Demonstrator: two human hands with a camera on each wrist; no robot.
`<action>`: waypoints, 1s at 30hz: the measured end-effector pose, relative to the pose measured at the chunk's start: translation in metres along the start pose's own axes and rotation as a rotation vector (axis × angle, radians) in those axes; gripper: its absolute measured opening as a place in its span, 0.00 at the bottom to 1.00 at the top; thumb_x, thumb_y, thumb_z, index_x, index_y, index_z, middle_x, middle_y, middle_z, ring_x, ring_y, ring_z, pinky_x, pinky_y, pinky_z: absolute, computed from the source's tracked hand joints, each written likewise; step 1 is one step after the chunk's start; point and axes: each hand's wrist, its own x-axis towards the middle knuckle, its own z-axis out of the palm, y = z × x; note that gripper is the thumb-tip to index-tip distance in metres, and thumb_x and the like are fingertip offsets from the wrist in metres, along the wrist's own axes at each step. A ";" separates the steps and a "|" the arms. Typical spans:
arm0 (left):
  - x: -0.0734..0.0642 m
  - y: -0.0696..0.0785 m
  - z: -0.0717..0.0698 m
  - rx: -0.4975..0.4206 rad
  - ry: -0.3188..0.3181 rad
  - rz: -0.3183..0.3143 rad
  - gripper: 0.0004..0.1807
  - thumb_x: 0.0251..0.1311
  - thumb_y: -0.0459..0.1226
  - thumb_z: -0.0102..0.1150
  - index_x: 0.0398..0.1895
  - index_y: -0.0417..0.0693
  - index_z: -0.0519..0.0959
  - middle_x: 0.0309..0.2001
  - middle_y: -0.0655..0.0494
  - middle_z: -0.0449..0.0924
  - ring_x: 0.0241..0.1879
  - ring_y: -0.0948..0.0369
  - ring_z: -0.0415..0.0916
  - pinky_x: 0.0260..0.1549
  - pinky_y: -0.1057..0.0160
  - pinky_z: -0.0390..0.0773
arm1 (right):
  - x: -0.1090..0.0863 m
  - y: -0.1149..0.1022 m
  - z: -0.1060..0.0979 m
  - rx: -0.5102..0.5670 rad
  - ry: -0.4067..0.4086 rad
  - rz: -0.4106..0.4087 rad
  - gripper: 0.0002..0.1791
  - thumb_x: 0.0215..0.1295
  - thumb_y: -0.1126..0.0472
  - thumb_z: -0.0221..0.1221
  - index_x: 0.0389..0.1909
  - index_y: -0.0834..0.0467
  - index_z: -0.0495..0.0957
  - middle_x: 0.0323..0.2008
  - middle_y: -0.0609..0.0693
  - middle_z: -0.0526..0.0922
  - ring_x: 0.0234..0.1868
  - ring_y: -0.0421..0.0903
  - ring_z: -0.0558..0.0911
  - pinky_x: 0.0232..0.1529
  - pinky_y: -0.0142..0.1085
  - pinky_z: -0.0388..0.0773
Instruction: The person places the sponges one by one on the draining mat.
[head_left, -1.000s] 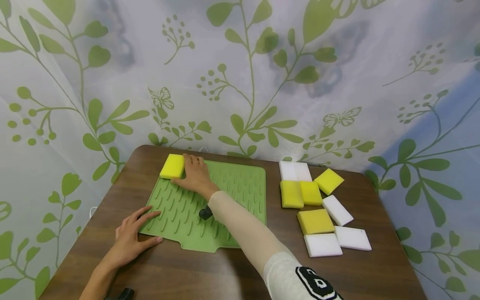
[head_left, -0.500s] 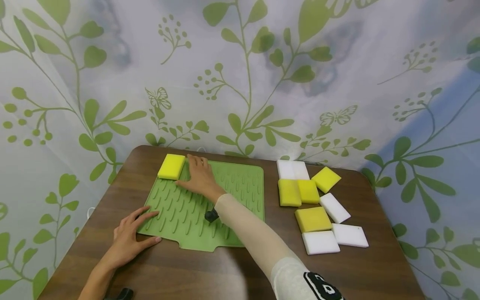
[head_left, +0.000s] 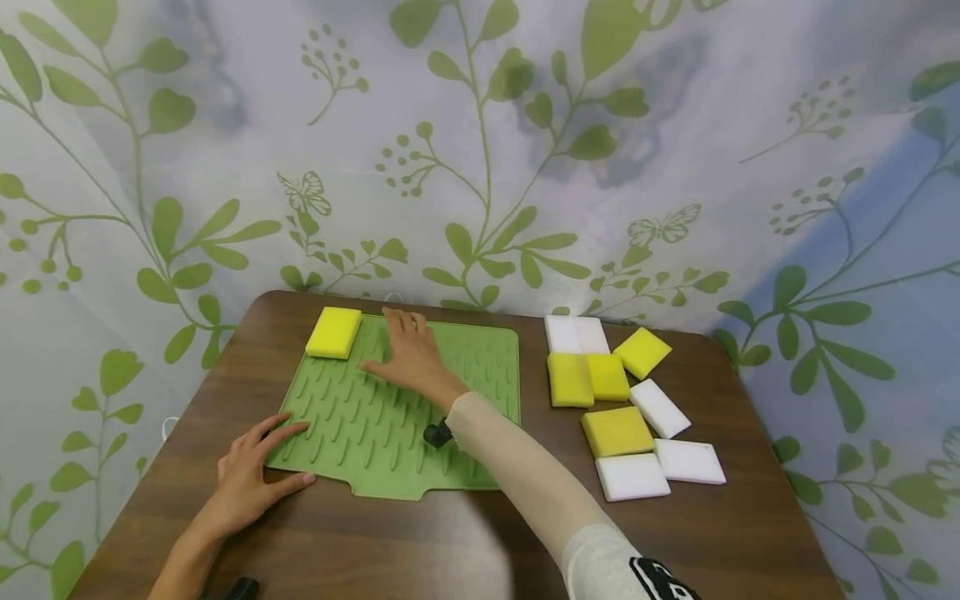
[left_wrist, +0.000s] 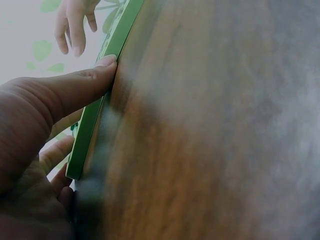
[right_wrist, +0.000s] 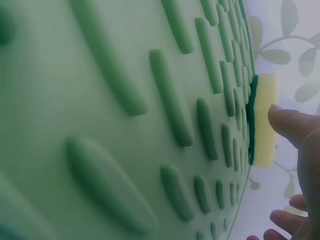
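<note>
A yellow sponge [head_left: 333, 332] with a dark green underside lies on the far left corner of a green mat [head_left: 480, 354] covered in raised ridges. My right hand [head_left: 408, 354] hovers over the mat just right of the sponge, fingers spread and holding nothing. In the right wrist view the thumb overlaps the sponge [right_wrist: 266, 135]. My left hand [head_left: 247, 479] rests at the mat's near left corner. Its thumb [left_wrist: 85, 85] touches the near edge in the left wrist view, while the other fingers reach over the left edge.
To the right of the mat, several yellow sponges [head_left: 617, 431] and white foam blocks [head_left: 633, 477] lie on the brown wooden table [head_left: 420, 542]. Behind the table hangs a leaf-patterned cloth [head_left: 480, 167]. A small black device [head_left: 437, 433] sits at the right wrist.
The right hand has let go of the yellow sponge and drawn away to the right, leaving it on the mat's corner. The left hand stays at the mat's corner.
</note>
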 end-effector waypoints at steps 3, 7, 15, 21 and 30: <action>0.000 0.000 -0.001 0.001 0.000 0.001 0.41 0.55 0.42 0.83 0.73 0.51 0.77 0.79 0.34 0.61 0.72 0.23 0.51 0.52 0.26 0.51 | -0.004 0.002 -0.002 -0.001 -0.006 -0.009 0.60 0.68 0.27 0.64 0.89 0.50 0.45 0.85 0.51 0.59 0.85 0.55 0.59 0.84 0.53 0.62; 0.001 -0.001 -0.001 0.003 0.001 0.001 0.41 0.55 0.42 0.83 0.73 0.51 0.77 0.79 0.34 0.62 0.72 0.23 0.51 0.52 0.27 0.51 | -0.011 0.006 -0.004 -0.006 -0.008 -0.007 0.60 0.68 0.26 0.64 0.89 0.50 0.45 0.85 0.50 0.59 0.85 0.55 0.59 0.84 0.52 0.62; 0.000 -0.003 0.000 0.008 0.010 0.007 0.41 0.54 0.42 0.84 0.73 0.53 0.78 0.79 0.35 0.62 0.72 0.23 0.52 0.52 0.26 0.51 | -0.029 0.020 -0.008 0.049 0.018 0.007 0.58 0.69 0.29 0.65 0.88 0.49 0.47 0.86 0.52 0.57 0.85 0.56 0.59 0.83 0.56 0.62; -0.002 -0.002 0.001 0.006 0.011 0.001 0.41 0.54 0.42 0.84 0.73 0.53 0.78 0.79 0.36 0.62 0.72 0.23 0.51 0.53 0.23 0.50 | -0.041 0.034 -0.013 0.041 0.040 0.033 0.56 0.70 0.30 0.65 0.88 0.48 0.49 0.85 0.51 0.59 0.84 0.56 0.60 0.81 0.58 0.64; -0.002 -0.002 0.002 0.022 0.002 0.004 0.42 0.54 0.42 0.84 0.73 0.54 0.77 0.80 0.36 0.61 0.72 0.25 0.51 0.51 0.27 0.51 | -0.061 0.056 -0.025 0.095 0.087 0.050 0.51 0.71 0.35 0.67 0.86 0.49 0.55 0.83 0.51 0.63 0.82 0.58 0.62 0.79 0.60 0.64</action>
